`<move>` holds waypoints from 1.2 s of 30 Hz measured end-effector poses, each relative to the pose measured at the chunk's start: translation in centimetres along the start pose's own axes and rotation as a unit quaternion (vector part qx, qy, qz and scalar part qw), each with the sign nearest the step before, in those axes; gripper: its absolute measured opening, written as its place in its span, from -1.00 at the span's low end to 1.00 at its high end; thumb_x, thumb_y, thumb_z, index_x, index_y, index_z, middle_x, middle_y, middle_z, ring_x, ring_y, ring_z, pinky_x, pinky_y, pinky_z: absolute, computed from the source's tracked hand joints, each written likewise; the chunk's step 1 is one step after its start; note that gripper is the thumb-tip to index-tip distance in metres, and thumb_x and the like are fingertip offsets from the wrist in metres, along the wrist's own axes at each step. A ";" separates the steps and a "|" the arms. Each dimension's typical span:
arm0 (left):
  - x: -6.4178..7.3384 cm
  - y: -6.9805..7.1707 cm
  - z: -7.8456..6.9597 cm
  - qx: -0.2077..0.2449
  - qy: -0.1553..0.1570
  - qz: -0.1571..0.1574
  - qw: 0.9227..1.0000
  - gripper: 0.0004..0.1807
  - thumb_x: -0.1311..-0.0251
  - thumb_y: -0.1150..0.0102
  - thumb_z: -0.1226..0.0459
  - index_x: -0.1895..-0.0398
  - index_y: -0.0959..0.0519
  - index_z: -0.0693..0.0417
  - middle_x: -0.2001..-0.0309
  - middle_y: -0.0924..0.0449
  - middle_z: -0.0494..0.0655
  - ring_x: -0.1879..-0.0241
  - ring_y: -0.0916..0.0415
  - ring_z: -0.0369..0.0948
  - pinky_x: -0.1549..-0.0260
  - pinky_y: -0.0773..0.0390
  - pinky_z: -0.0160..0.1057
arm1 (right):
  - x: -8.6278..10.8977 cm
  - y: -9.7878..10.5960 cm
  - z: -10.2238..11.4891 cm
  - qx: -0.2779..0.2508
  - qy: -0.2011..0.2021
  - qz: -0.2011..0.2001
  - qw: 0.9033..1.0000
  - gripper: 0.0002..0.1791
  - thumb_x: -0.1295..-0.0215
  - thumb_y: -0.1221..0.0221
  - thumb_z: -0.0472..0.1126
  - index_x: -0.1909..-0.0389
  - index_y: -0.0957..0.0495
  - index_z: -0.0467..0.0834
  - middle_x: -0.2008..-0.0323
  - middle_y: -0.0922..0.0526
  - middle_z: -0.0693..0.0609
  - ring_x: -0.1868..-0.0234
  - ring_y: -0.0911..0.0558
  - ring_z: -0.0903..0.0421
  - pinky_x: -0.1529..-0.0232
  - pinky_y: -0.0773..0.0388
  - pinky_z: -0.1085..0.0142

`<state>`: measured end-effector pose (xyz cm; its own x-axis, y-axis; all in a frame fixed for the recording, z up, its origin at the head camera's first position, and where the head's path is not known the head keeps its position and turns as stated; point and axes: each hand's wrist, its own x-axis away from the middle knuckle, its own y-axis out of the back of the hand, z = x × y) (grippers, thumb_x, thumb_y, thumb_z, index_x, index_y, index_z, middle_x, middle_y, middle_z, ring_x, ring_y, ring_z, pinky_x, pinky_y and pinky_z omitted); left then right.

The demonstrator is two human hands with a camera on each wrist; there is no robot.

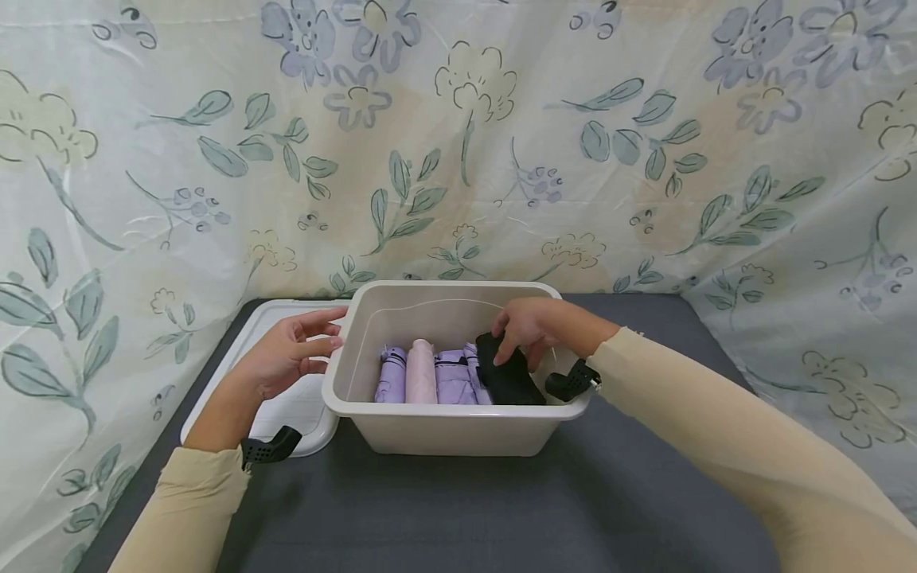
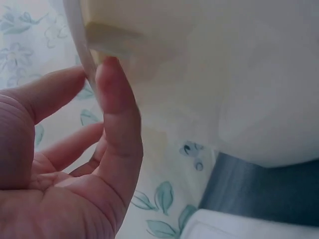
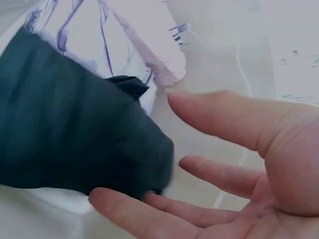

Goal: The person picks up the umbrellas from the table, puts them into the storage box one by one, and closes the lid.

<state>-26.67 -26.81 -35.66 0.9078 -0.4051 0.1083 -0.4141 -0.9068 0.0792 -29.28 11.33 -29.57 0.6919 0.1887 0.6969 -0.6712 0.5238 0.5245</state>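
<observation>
A cream plastic bin stands on the dark table. Inside lie purple rolled bundles, a pale pink one and a black fabric bundle that looks like a folded umbrella. My right hand reaches over the bin's right side, fingers at the black bundle. From the right wrist, the thumb stands apart from the black bundle, and a lower finger touches its edge. My left hand is at the bin's left rim, its loosely extended fingers touching the rim.
A white lid lies on the table left of the bin, partly under the left hand. Dark grey cloth covers the table. A flowered curtain hangs behind and along the sides.
</observation>
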 end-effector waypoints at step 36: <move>-0.7 5.6 10.0 -0.483 0.051 -0.206 0.850 -0.43 -0.32 -0.14 0.27 -0.32 -0.42 0.45 -0.12 -0.32 0.57 -0.06 -0.40 0.39 0.00 -0.48 0.30 | 7.4 -7.0 -10.9 -0.060 0.386 -0.454 0.801 -0.80 -0.20 -0.44 -0.29 0.16 -0.77 -0.04 -0.04 -0.72 0.06 -0.09 -0.60 0.41 -0.17 -0.42 0.67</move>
<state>-29.02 -32.79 -45.17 0.9988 -0.0203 -0.0440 0.0309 -0.4308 0.9019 -16.54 18.08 -33.39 0.8698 0.1178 -0.4791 0.2002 0.8032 0.5610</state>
